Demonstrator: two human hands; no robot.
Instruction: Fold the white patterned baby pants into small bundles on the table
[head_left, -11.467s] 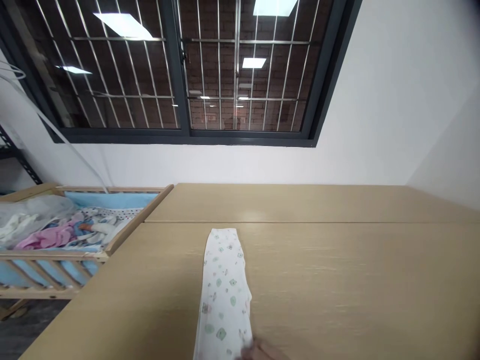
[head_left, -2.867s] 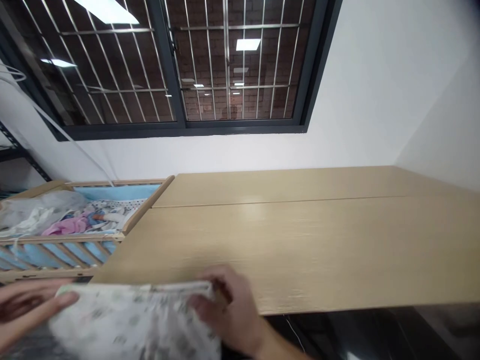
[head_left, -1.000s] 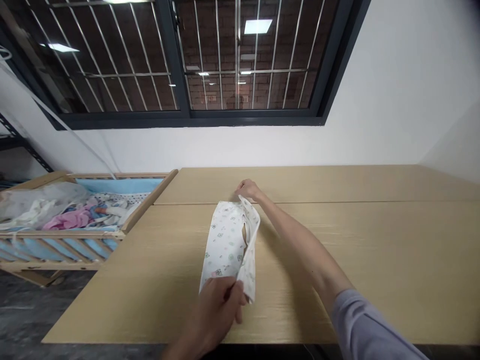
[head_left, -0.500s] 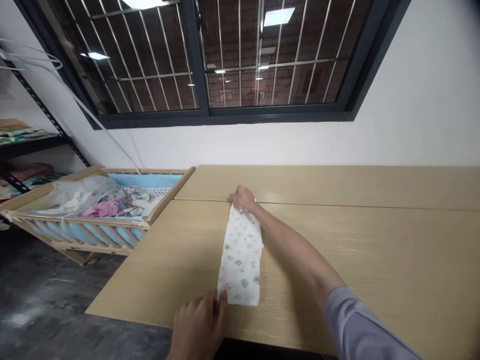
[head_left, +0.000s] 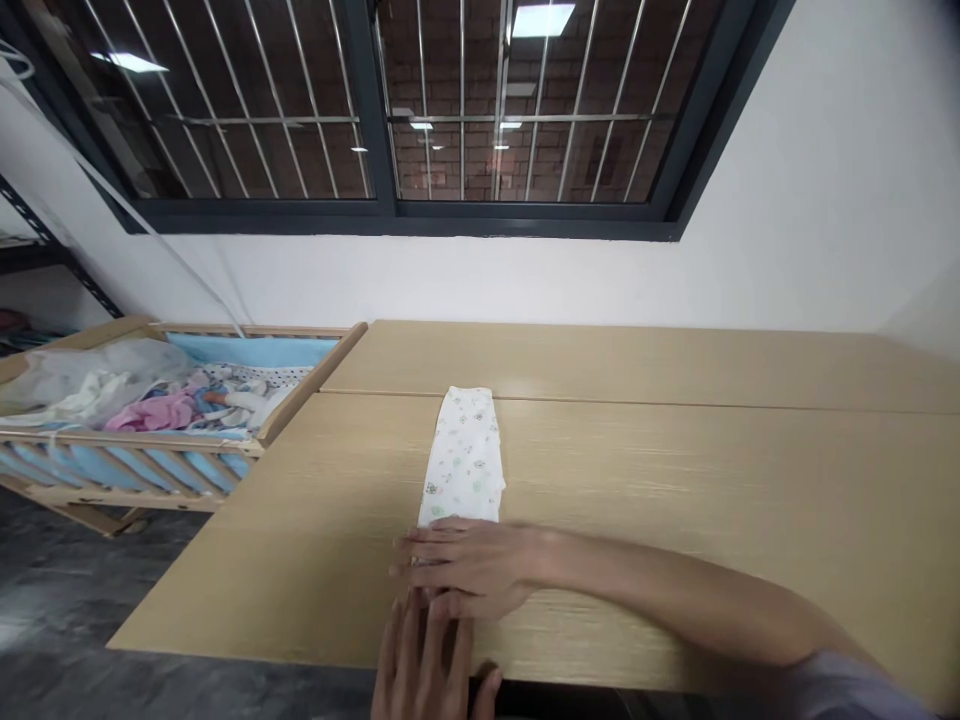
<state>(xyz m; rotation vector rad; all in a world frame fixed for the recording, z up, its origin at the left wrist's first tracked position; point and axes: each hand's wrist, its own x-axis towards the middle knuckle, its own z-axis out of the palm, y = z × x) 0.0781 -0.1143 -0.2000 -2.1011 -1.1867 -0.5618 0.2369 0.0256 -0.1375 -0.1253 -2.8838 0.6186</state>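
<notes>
A long white cloth (head_left: 463, 455) with small green and brown prints lies folded flat on the wooden table (head_left: 675, 470); its exact kind does not show. Across its near part rests my right hand (head_left: 469, 562), flat, with fingers stretched to the left and nothing gripped. Just below, at the near end of the cloth, my left hand (head_left: 427, 660) points away from me, palm down and fingers extended. Its fingertips meet or overlap the right hand. Both hands cover the near end of the cloth.
A wooden crib (head_left: 300, 400) with blue lining stands left of the table, holding a pink cloth (head_left: 161, 410), other clothes and a translucent plastic bag (head_left: 112, 370). A barred window (head_left: 390, 215) is set in the wall behind. A seam runs across the tabletop.
My right hand has let go of the cloth's far end and come down to its near part. The left hand has moved slightly right, its fingers now stretched. The view has shifted right.
</notes>
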